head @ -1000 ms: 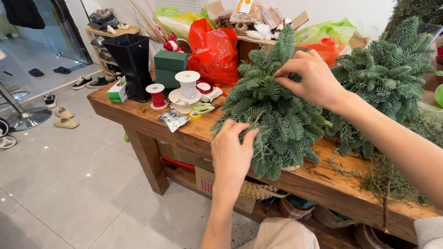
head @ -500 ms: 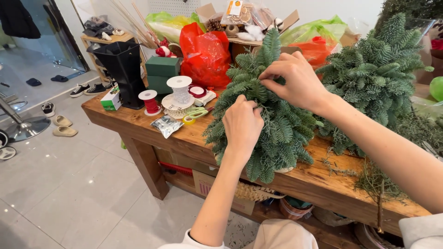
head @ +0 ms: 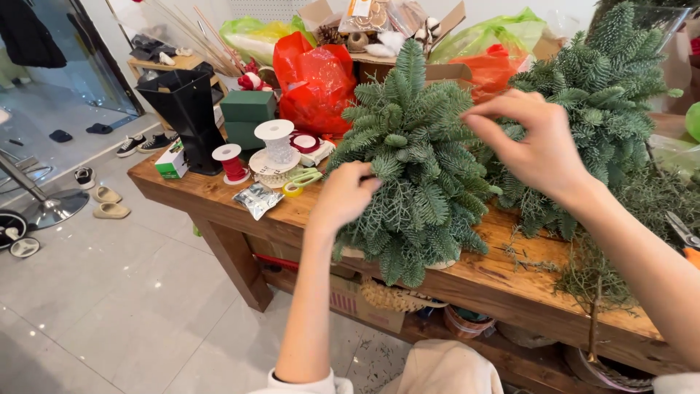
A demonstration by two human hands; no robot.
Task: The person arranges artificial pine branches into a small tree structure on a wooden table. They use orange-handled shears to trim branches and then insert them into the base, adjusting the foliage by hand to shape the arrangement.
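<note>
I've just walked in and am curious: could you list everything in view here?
fir arrangement: one, green, middle of the bench
second fir arrangement: one, green, to its right
wooden bench: one, brown, across the picture
ribbon spools: a red one and a white one, left part of the bench
black vase: one, left end
green boxes: two, stacked beside the vase
red bag: one, behind the spools
shoes: several pairs, on the tiled floor
left hand: touching the near arrangement's left side
right hand: fingers pinched at its upper right
</note>
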